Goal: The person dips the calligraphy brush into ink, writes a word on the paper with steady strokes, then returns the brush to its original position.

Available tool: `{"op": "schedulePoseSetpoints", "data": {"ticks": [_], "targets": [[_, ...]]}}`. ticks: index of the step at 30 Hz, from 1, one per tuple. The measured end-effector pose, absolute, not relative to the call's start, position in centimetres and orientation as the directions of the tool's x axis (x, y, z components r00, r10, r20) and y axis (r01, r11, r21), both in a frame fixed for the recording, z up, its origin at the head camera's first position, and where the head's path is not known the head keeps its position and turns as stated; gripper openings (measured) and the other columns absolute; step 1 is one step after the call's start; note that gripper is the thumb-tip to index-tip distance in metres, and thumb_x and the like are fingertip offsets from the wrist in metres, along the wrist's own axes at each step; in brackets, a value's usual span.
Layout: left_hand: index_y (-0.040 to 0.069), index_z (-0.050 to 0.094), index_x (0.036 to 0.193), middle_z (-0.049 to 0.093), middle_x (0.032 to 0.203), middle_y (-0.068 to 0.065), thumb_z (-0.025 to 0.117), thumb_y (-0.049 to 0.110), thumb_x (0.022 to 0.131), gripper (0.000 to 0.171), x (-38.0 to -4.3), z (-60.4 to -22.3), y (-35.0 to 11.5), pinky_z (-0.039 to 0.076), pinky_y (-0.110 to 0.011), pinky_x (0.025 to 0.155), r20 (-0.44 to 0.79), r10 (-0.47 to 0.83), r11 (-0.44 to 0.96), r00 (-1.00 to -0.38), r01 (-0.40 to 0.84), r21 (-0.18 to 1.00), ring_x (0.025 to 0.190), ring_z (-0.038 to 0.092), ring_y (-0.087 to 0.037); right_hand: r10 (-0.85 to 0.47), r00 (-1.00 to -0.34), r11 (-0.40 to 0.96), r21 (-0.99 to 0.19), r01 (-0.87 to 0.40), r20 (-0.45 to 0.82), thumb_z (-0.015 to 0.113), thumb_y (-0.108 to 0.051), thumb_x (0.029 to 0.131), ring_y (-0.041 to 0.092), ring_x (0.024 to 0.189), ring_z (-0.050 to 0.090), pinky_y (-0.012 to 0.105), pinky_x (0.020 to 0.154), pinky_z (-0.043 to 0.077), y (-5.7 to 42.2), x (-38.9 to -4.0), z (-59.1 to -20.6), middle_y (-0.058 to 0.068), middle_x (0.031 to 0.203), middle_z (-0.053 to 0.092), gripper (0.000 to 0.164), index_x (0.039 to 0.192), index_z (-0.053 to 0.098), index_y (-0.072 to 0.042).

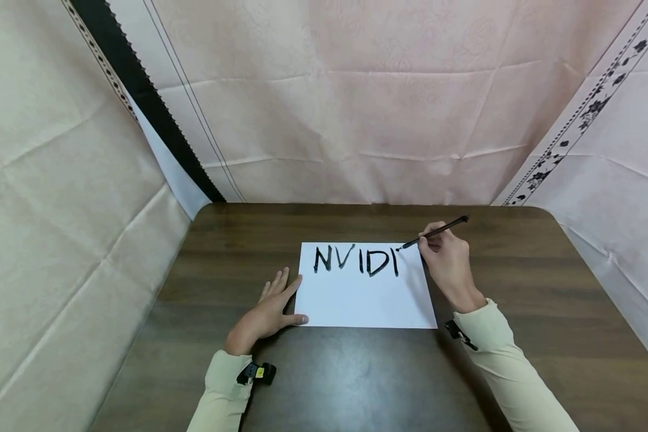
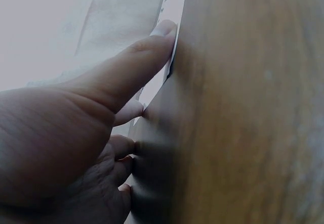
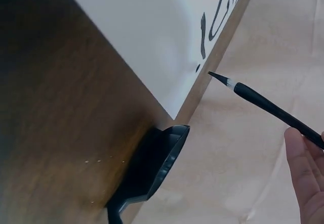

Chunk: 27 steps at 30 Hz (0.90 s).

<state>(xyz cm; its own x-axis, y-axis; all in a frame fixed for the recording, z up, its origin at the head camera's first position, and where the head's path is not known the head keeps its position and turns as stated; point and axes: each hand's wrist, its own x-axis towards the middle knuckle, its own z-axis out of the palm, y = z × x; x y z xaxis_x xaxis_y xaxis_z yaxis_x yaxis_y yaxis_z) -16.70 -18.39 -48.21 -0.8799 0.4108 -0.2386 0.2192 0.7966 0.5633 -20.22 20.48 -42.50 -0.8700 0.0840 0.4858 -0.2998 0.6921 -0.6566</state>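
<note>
A white sheet of paper [image 1: 364, 303] lies on the table, with large black letters [image 1: 378, 263] reading NVIDI along its upper part. My right hand [image 1: 450, 267] pinches a black ink brush [image 1: 444, 228] above the sheet's upper right corner. In the right wrist view the tip of the brush [image 3: 268, 105] looks slightly apart from the paper, near a small black dot [image 3: 198, 68] beside the last upright stroke. At the sheet's left edge rests my left hand [image 1: 270, 309], fingers spread. Its thumb [image 2: 134, 64] lies on the lower left corner and its index fingertip touches the edge further up.
The brown wooden table [image 1: 345, 384] has rounded far corners. Pale cloth [image 1: 356, 120] hangs behind it and at both sides. Each wrist carries a small black device. A black curved piece [image 3: 152, 163] appears in the right wrist view; I cannot tell what it is.
</note>
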Motion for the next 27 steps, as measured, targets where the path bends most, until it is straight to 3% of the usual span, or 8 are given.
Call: {"op": "schedulePoseSetpoints", "data": {"ticks": [3, 16, 23, 27], "targets": [[0.011, 0.021, 0.170, -0.005, 0.176, -0.020, 0.077, 0.038, 0.098, 0.095, -16.6, -48.2, -18.4, -0.002, -0.061, 0.129, -0.235, 0.412, 0.792, -0.880, 0.218, 0.571, 0.163, -0.008, -0.038, 0.080, -0.862, 0.686, -0.655, -0.317, 0.501, 0.062, -0.002, 0.101, 0.030, 0.093, 0.079, 0.003, 0.072, 0.047, 20.9, -20.1, -42.8, 0.015, 0.098, 0.077, 0.007, 0.105, 0.067, -0.002], [0.009, 0.022, 0.169, -0.004, 0.175, -0.023, 0.078, 0.037, 0.097, 0.096, -16.7, -48.3, -18.4, -0.003, -0.062, 0.129, -0.222, 0.435, 0.773, -0.873, 0.235, 0.589, 0.162, -0.007, -0.041, 0.076, -0.850, 0.692, -0.641, -0.332, 0.521, 0.061, 0.000, 0.101, 0.033, 0.092, 0.079, -0.001, 0.072, 0.042, 22.1, -20.3, -44.4, 0.018, 0.099, 0.076, 0.010, 0.106, 0.069, 0.002], [0.011, 0.021, 0.170, -0.005, 0.176, -0.021, 0.078, 0.037, 0.097, 0.096, -16.9, -48.5, -18.4, -0.003, -0.061, 0.129, -0.225, 0.425, 0.781, -0.877, 0.229, 0.582, 0.162, -0.008, -0.040, 0.076, -0.869, 0.674, -0.667, -0.316, 0.489, 0.061, 0.002, 0.101, 0.033, 0.094, 0.079, 0.001, 0.074, 0.046, 22.0, -19.6, -44.8, 0.021, 0.104, 0.077, 0.010, 0.107, 0.068, 0.002], [0.011, 0.020, 0.170, -0.006, 0.176, -0.021, 0.078, 0.037, 0.097, 0.096, -17.0, -48.5, -18.4, -0.003, -0.061, 0.129, -0.228, 0.427, 0.779, -0.875, 0.227, 0.584, 0.162, -0.008, -0.040, 0.048, -0.874, 0.690, -0.649, -0.322, 0.484, 0.063, 0.003, 0.099, 0.030, 0.091, 0.079, 0.012, 0.074, 0.056, 21.5, -18.1, -44.6, 0.020, 0.100, 0.077, 0.009, 0.105, 0.069, 0.001]]}}
